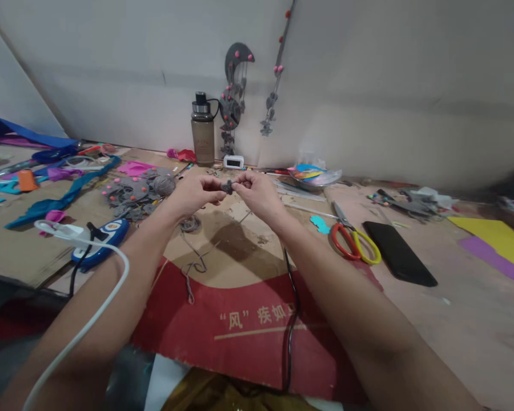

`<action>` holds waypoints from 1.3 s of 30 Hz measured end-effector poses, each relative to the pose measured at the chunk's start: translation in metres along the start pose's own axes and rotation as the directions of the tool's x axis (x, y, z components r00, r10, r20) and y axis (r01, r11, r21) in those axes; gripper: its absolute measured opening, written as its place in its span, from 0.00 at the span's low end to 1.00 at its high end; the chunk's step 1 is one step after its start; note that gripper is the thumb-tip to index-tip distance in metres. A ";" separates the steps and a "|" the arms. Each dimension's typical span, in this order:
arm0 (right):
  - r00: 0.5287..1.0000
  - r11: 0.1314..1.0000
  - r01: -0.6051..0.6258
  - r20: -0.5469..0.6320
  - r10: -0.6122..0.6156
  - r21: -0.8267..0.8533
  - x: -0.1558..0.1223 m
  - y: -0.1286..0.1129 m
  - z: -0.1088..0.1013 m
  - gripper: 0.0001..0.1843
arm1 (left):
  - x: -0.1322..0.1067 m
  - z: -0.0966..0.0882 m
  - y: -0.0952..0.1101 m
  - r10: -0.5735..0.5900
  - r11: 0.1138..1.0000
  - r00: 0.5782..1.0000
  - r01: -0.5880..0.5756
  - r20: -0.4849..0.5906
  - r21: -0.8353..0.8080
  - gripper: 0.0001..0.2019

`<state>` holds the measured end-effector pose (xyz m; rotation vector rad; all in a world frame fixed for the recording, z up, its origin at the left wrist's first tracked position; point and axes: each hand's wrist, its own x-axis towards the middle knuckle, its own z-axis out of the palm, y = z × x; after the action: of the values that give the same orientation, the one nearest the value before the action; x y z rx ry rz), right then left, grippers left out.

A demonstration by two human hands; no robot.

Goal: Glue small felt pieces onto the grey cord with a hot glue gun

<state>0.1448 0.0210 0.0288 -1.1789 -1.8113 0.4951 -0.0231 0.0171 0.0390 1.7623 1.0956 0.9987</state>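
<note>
Both my arms reach out over a cardboard sheet (240,319) with a red printed band. My left hand (197,193) and my right hand (259,191) meet above it, fingers pinched together on a small grey felt piece (228,186) held between them. A grey yarn strand (192,268) trails on the cardboard below, and a grey yarn ball (165,184) lies just left of my left hand beside a heap of grey felt cut-outs (131,197) with pink dots.
Red and yellow scissors (353,240) and a black phone (398,254) lie to the right. A brown bottle (203,131) and small white clock (233,162) stand by the wall. A blue glue gun (103,240), white cable (89,302) and blue and pink scraps are on the left.
</note>
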 end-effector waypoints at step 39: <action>0.973 0.901 -0.138 -0.113 0.201 0.410 -0.005 0.005 0.028 0.12 | 0.003 0.021 -0.003 -0.076 0.880 0.963 -0.056 -0.257 -0.471 0.08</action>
<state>0.1241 0.0226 0.0080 -1.0580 -1.3955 0.8128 -0.0039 0.0156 0.0293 1.2445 0.9147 1.3967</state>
